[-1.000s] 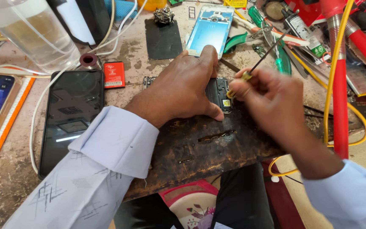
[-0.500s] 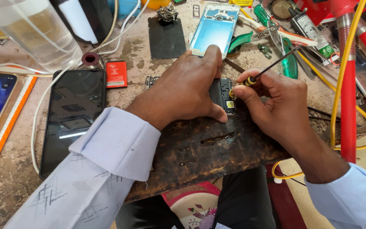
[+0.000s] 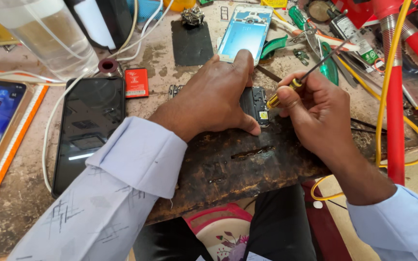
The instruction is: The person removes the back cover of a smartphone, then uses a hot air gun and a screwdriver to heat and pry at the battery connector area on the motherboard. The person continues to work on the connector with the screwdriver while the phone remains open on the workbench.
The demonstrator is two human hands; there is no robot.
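Head view: left hand (image 3: 214, 99) lies flat over small dark phone board (image 3: 255, 104), fingers spread and pressing it onto scorched wooden block (image 3: 238, 164) at bench front edge; placement same as half second ago. Right hand (image 3: 320, 113) closed around thin screwdriver (image 3: 291, 87); since a second ago its shaft tilted further up-right, yellow collar now at board's right edge. Suggests work continuing at same spot. Board: black, mostly hidden under palm, small yellow patch showing. Blue phone frame (image 3: 245, 34) toward back edge; black phone (image 3: 90, 125) left.
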